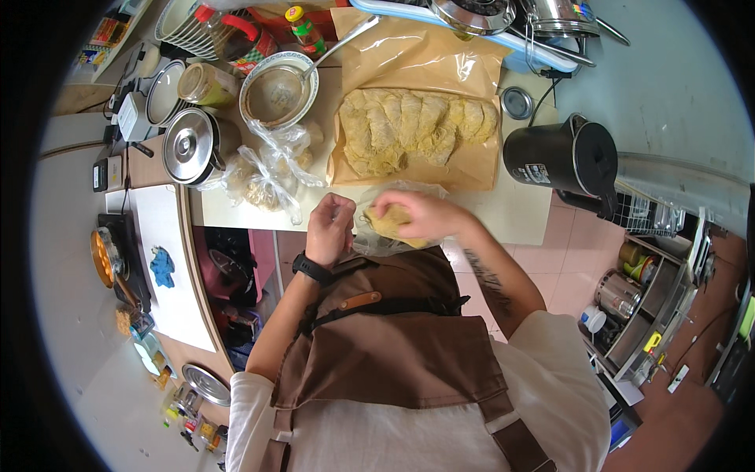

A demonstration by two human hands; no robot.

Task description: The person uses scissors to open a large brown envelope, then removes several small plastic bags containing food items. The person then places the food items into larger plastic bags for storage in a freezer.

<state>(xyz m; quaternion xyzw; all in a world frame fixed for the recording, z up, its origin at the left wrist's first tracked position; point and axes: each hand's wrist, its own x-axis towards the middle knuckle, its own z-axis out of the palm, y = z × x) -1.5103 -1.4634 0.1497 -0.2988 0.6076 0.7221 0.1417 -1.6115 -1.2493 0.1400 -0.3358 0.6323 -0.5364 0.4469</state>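
My right hand [407,212] grips a bundle of yellow noodles [390,225] over a clear plastic bag [371,245] at the table's near edge. Just left of it, my left hand [331,227] has its fingers closed on the edge of that bag. Beyond both hands, several floured noodle bundles [407,127] lie in rows on brown paper [422,65]. To the left sit knotted plastic bags [262,186] with noodles inside. A sieve [276,94] with a long handle rests in a patterned bowl [314,79].
A lidded steel pot [187,144] and a glass jar [203,85] stand at the left. A black electric kettle [554,154] is at the table's right edge, beside a small round metal lid [517,102]. A blue-rimmed tray [401,8] with pots lies at the back.
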